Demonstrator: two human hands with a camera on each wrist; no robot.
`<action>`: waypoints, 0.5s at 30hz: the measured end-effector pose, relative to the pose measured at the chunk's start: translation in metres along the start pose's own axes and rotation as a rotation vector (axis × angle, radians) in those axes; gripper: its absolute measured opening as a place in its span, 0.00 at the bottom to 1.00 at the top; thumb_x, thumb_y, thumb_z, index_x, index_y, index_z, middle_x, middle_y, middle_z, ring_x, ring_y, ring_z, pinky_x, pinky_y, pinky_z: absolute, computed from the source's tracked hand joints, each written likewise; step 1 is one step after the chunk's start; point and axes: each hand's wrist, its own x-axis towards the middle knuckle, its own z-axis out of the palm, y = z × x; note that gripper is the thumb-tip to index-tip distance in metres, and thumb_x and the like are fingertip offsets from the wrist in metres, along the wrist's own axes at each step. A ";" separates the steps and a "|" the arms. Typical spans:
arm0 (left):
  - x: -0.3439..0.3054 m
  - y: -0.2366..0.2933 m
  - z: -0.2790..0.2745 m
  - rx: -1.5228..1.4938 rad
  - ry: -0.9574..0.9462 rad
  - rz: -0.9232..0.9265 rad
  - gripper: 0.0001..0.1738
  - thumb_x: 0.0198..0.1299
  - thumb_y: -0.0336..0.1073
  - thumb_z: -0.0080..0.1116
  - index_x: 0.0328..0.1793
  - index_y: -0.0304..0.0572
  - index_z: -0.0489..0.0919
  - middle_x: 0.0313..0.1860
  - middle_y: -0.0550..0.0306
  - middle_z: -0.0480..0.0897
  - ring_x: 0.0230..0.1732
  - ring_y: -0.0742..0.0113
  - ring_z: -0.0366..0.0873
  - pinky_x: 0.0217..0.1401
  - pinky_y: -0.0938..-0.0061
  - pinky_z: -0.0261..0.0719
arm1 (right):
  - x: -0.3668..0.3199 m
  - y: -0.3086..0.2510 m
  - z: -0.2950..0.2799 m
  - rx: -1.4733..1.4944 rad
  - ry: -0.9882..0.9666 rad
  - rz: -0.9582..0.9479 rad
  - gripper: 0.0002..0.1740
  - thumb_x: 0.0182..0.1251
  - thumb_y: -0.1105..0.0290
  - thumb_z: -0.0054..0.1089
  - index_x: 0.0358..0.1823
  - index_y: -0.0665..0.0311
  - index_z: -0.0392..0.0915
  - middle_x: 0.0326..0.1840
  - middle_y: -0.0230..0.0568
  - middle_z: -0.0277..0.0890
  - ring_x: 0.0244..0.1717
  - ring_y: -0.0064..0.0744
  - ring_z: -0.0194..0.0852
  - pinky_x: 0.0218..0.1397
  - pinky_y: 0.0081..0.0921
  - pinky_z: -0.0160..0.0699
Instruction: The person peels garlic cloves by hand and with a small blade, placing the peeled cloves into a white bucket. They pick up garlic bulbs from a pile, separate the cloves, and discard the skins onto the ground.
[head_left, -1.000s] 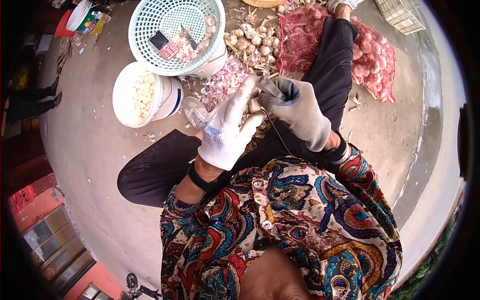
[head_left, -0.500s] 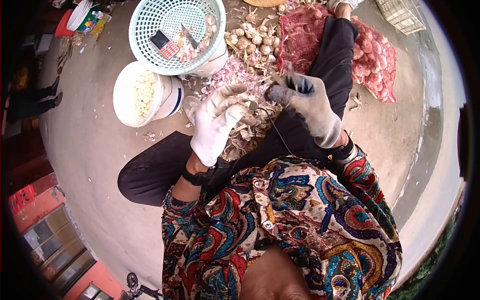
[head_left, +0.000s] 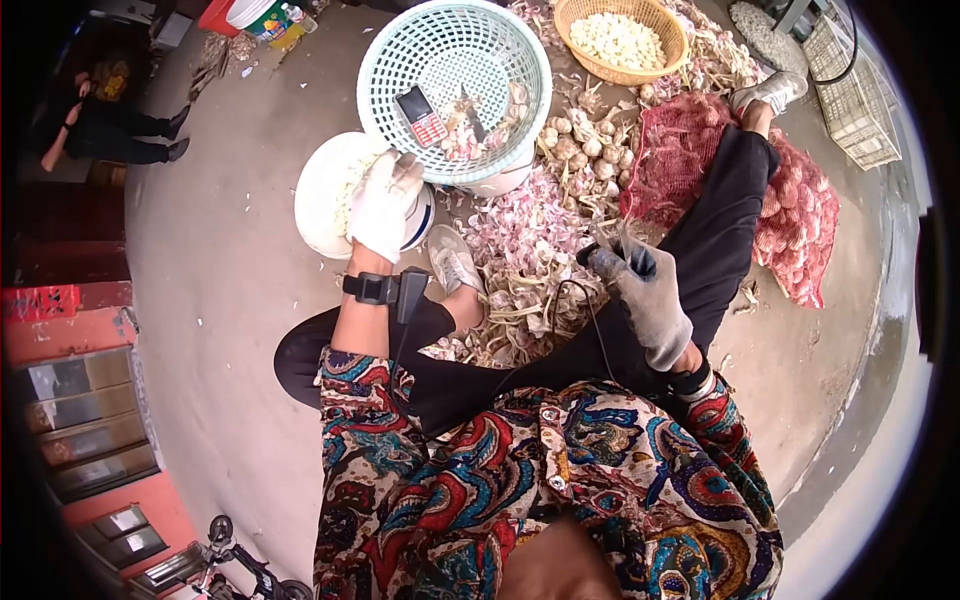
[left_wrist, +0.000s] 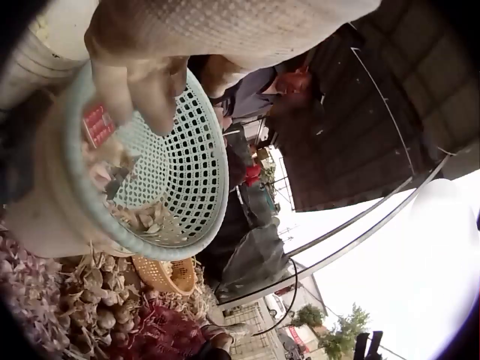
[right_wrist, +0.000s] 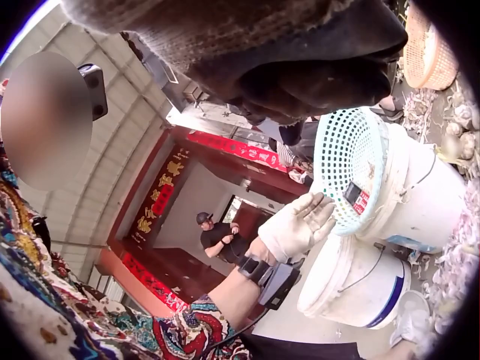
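Note:
My left hand (head_left: 385, 200), in a white glove, is over the white bucket (head_left: 318, 215) of peeled garlic cloves (head_left: 350, 190). In the right wrist view its fingers (right_wrist: 315, 214) are loosely extended with nothing between them. My right hand (head_left: 650, 300), in a grey glove with dark fingertips, is above my lap and grips a small knife, whose grey blade (head_left: 627, 240) is blurred. Garlic skins and stalks (head_left: 510, 320) lie below, between my legs. The right glove (right_wrist: 300, 60) fills the top of its wrist view, and the knife is hidden there.
A pale green basket (head_left: 540, 75) holding a phone (head_left: 421, 116) and garlic pieces sits on another bucket. Beyond are whole garlic bulbs (head_left: 590, 150), red net sacks (head_left: 800, 230), a tan basket (head_left: 685, 50) of cloves and a crate (head_left: 850, 90). A person (right_wrist: 217, 238) stands farther off.
My left hand has moved away from the right hand, leftward to the white bucket, and its fingers have loosened. The right hand keeps its grip near my lap. The head view has shifted.

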 end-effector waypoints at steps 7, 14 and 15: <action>0.074 -0.053 0.057 1.594 -0.032 0.369 0.18 0.69 0.43 0.53 0.60 0.49 0.84 0.49 0.48 0.89 0.51 0.50 0.87 0.55 0.59 0.82 | 0.003 -0.005 0.000 -0.092 -0.004 -0.015 0.10 0.75 0.68 0.62 0.38 0.68 0.83 0.26 0.15 0.61 0.29 0.11 0.52 0.31 0.20 0.51; 0.119 -0.073 0.063 1.896 -0.058 0.425 0.12 0.66 0.43 0.55 0.51 0.50 0.80 0.48 0.45 0.83 0.48 0.46 0.86 0.48 0.54 0.82 | 0.018 0.016 -0.010 -0.059 -0.006 0.041 0.06 0.72 0.77 0.60 0.37 0.75 0.81 0.25 0.18 0.65 0.28 0.13 0.54 0.29 0.19 0.56; 0.116 -0.070 0.065 1.920 -0.088 0.416 0.12 0.66 0.43 0.55 0.51 0.50 0.80 0.48 0.45 0.83 0.48 0.46 0.86 0.48 0.54 0.82 | 0.020 0.023 -0.012 -0.071 -0.007 0.028 0.07 0.71 0.77 0.61 0.34 0.74 0.79 0.24 0.18 0.61 0.27 0.13 0.50 0.28 0.21 0.51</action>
